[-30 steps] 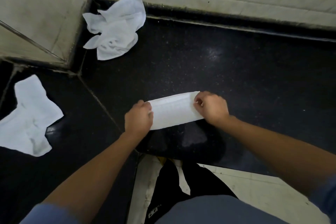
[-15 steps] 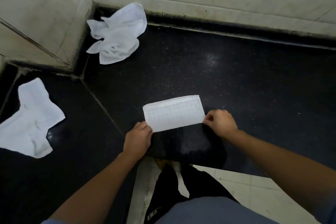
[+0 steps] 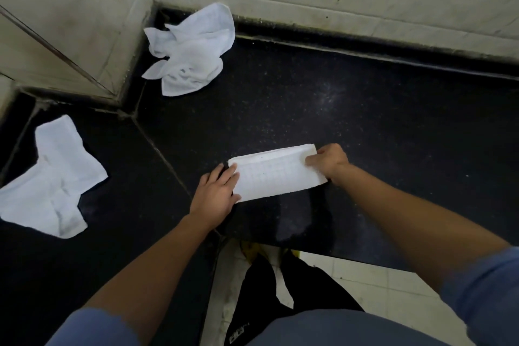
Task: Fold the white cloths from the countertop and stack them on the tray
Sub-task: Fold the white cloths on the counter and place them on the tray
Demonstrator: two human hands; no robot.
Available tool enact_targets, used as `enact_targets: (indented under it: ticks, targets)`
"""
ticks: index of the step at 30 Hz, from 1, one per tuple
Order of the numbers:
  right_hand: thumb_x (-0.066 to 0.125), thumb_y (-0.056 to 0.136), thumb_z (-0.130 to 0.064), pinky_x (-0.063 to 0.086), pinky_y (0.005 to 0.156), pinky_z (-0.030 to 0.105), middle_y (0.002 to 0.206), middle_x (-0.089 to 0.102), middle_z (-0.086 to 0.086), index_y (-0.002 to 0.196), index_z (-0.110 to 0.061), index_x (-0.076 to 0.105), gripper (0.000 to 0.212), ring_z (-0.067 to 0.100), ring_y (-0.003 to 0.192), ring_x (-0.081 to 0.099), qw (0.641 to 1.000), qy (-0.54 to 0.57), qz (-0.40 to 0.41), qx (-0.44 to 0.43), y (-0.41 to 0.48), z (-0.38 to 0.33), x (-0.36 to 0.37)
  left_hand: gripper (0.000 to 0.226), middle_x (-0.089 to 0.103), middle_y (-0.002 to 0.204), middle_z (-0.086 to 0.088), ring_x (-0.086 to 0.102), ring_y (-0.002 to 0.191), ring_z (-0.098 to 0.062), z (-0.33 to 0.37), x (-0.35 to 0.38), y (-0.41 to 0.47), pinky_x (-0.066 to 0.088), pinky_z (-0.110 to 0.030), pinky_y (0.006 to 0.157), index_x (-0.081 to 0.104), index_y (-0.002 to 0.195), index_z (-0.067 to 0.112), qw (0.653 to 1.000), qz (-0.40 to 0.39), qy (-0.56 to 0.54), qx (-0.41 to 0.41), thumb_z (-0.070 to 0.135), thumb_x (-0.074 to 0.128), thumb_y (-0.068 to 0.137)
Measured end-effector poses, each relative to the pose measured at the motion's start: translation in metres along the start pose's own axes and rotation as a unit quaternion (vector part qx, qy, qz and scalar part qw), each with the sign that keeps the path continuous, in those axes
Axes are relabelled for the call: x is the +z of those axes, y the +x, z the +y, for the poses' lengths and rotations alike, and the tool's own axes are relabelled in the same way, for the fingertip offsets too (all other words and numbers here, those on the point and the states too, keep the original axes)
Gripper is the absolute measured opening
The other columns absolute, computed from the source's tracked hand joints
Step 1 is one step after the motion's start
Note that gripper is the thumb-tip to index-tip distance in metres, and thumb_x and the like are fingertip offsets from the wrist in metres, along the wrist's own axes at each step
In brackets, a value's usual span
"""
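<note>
Near the front edge of the black countertop point(image 3: 365, 121) lies a folded white cloth point(image 3: 276, 174). The left hand point(image 3: 214, 195) rests straight-fingered on its left end, while the right hand point(image 3: 327, 161) pinches its right end with curled fingers. A crumpled cloth point(image 3: 193, 50) sits in the back corner (quite bunched up) and a loose cloth point(image 3: 53, 180) lies by the left edge.

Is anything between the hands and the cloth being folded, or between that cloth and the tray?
Nothing visible: the left hand rests on the left end of the folded cloth, the right hand pinches its right end. No tray is in view, so that path cannot be judged.
</note>
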State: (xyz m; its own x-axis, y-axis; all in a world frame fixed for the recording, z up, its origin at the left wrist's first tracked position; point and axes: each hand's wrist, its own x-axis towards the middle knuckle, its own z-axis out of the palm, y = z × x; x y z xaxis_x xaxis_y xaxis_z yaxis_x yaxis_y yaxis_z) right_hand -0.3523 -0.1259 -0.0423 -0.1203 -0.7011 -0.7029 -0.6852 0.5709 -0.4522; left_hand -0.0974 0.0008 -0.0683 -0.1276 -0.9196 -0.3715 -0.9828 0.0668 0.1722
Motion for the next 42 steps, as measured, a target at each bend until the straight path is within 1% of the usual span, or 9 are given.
enact_targets:
  ticks: [4, 8, 14, 23, 27, 30, 33, 37, 42]
  targets:
    - [0.069, 0.083, -0.010, 0.054, 0.055, 0.032, 0.089, 0.068, 0.012, 0.084, -0.006, 0.061, 0.009, 0.023, 0.071, 0.066, 0.992, 0.114, -0.050, -0.031, -0.024, -0.017, -0.005, 0.049, 0.036, 0.151, 0.001, 0.025, 0.141, -0.022, -0.001, -0.005, -0.002, 0.025, -0.038, 0.110, 0.047, 0.138, 0.017, 0.998, 0.046, -0.035, -0.002, 0.033, 0.054, 0.093]
    - [0.071, 0.078, -0.013, 0.057, 0.061, 0.035, 0.084, 0.066, 0.006, 0.076, -0.012, 0.059, 0.012, 0.022, 0.076, 0.066, 0.992, 0.022, -0.054, -0.114, -0.041, -0.042, 0.028, 0.030, 0.063, 0.117, -0.005, 0.052, 0.116, -0.025, -0.015, -0.009, -0.017, 0.041, -0.038, 0.093, 0.064, 0.116, 0.011, 0.982, 0.150, -0.108, -0.036, 0.017, 0.064, 0.087]
    - [0.068, 0.081, -0.025, 0.042, 0.065, 0.027, 0.079, 0.062, 0.003, 0.067, -0.018, 0.054, 0.021, 0.021, 0.082, 0.061, 0.975, -0.123, -0.060, -0.175, -0.051, -0.068, 0.105, 0.022, 0.066, 0.100, -0.003, 0.057, 0.098, -0.022, -0.041, -0.012, -0.048, 0.046, -0.035, 0.084, 0.067, 0.107, 0.010, 0.971, 0.162, -0.141, -0.105, 0.015, 0.062, 0.086]
    - [0.065, 0.081, -0.026, 0.043, 0.072, 0.029, 0.094, 0.067, 0.004, 0.093, -0.013, 0.063, 0.017, 0.022, 0.093, 0.061, 0.962, -0.180, -0.051, -0.196, -0.042, -0.061, 0.141, 0.016, 0.066, 0.089, -0.005, 0.060, 0.084, -0.023, -0.055, -0.009, -0.067, 0.050, -0.034, 0.072, 0.068, 0.097, 0.010, 0.965, 0.179, -0.155, -0.112, 0.009, 0.067, 0.081]
    - [0.065, 0.086, -0.032, 0.049, 0.077, 0.029, 0.097, 0.069, -0.003, 0.096, -0.019, 0.069, 0.017, 0.017, 0.094, 0.063, 0.949, -0.175, -0.094, -0.246, -0.041, -0.051, 0.125, 0.015, 0.063, 0.095, -0.005, 0.058, 0.088, -0.022, -0.039, -0.011, -0.047, 0.052, -0.035, 0.072, 0.068, 0.099, 0.009, 0.967, 0.184, -0.159, -0.072, 0.011, 0.064, 0.085]
    - [0.051, 0.094, -0.028, 0.049, 0.079, 0.036, 0.107, 0.065, -0.002, 0.106, -0.020, 0.067, 0.022, 0.021, 0.103, 0.057, 0.915, -0.220, 0.057, -0.333, -0.033, -0.036, 0.099, 0.024, 0.060, 0.118, -0.008, 0.055, 0.108, -0.026, -0.018, -0.015, -0.026, 0.051, -0.039, 0.085, 0.066, 0.111, 0.009, 0.981, 0.155, -0.112, -0.014, 0.014, 0.061, 0.087]
    - [0.047, 0.096, -0.028, 0.041, 0.098, 0.047, 0.136, 0.052, 0.006, 0.126, -0.017, 0.057, 0.033, 0.028, 0.130, 0.040, 0.856, -0.304, 0.173, -0.381, -0.013, -0.020, 0.088, 0.043, 0.029, 0.153, -0.010, 0.025, 0.141, -0.026, 0.001, -0.013, -0.009, 0.032, -0.040, 0.108, 0.046, 0.137, 0.015, 0.997, 0.047, -0.055, 0.028, 0.023, 0.049, 0.095]
    - [0.039, 0.100, -0.043, 0.022, 0.112, 0.057, 0.155, 0.029, 0.014, 0.143, -0.016, 0.040, 0.051, 0.034, 0.146, 0.017, 0.828, -0.407, 0.152, -0.356, 0.009, -0.015, 0.096, 0.050, 0.000, 0.161, -0.005, 0.000, 0.148, -0.022, 0.002, -0.001, -0.007, 0.021, -0.038, 0.114, 0.026, 0.147, 0.018, 1.000, -0.024, 0.004, 0.013, 0.030, 0.038, 0.100]
    - [0.025, 0.100, -0.052, 0.012, 0.115, 0.059, 0.158, 0.019, 0.014, 0.150, -0.021, 0.025, 0.059, 0.035, 0.147, 0.009, 0.830, -0.443, 0.139, -0.310, 0.026, -0.015, 0.096, 0.049, -0.002, 0.161, -0.002, 0.001, 0.147, -0.022, 0.001, 0.002, -0.007, 0.021, -0.039, 0.114, 0.027, 0.147, 0.021, 0.999, -0.030, -0.011, 0.004, 0.030, 0.039, 0.100]
